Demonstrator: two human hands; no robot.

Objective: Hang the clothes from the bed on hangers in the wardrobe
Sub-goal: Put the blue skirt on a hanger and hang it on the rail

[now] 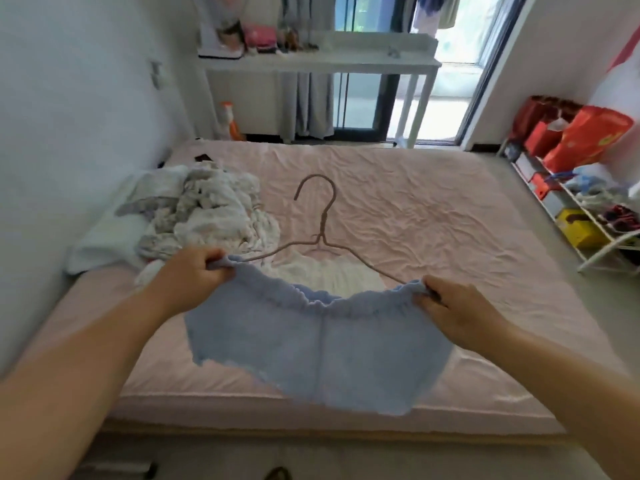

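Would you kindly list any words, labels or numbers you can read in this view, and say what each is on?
None can be read.
Red bag on the rack: yellow print, too blurred to read.
Yellow box on the rack: dark marking, too blurred to read.
Blue shorts: no label visible.

A pair of shorts (311,355) hangs over the near part of the bed (433,209), its waistband held between the left hand (194,271) and right hand (457,306). A hanger (323,233) lies on the bed behind it, a heap of clothes (204,209) to its left, a shelf rack (571,209) right of the bed.
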